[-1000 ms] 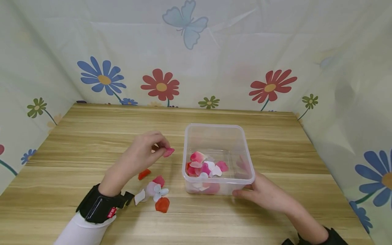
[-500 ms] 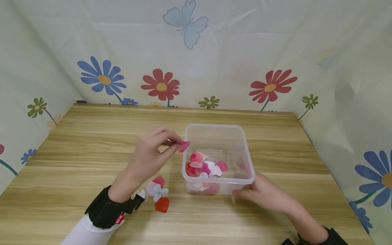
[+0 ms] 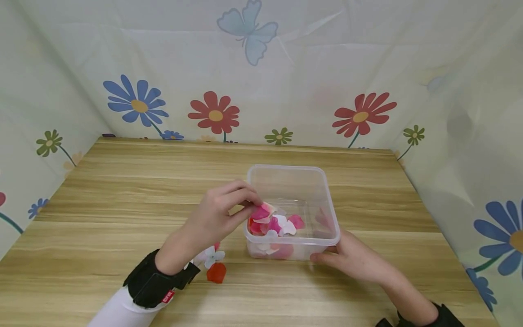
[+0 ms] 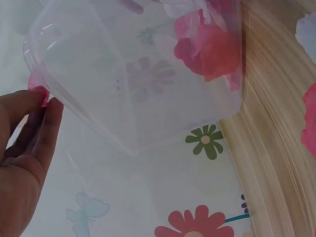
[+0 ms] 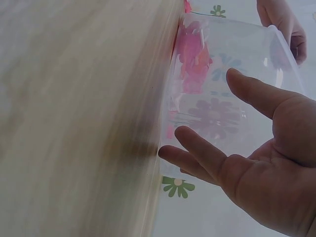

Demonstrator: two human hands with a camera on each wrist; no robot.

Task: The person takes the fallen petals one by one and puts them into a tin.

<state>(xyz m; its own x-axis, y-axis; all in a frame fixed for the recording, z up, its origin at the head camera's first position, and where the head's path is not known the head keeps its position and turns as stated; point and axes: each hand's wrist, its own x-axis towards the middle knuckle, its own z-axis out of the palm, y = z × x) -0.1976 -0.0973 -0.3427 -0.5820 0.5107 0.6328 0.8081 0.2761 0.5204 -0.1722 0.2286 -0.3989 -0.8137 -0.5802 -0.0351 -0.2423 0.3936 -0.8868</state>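
Observation:
My left hand (image 3: 222, 210) pinches a pink artificial petal (image 3: 259, 213) between thumb and fingertips, over the left rim of a clear plastic box (image 3: 292, 242). In the left wrist view the held petal (image 4: 38, 88) shows at the fingertips by the box's rim. Several pink, red and white petals (image 3: 296, 221) lie inside the box, toward its front left. My right hand (image 3: 354, 258) rests against the box's front right corner. The right wrist view shows its fingers (image 5: 200, 148) spread and fairly straight along the wall. Its exact contact is hard to see.
Left of the box, a small group of loose petals lies on the wooden table (image 3: 130, 181), including an orange-red petal (image 3: 216, 273) and a white one (image 3: 213, 257). My left forearm partly covers the group. A flower-printed cloth (image 3: 302, 68) hangs behind and at both sides.
My left hand has carried the pink petal rightward from above the table to over the box's left rim, then lower. The right hand and the box stay in place.

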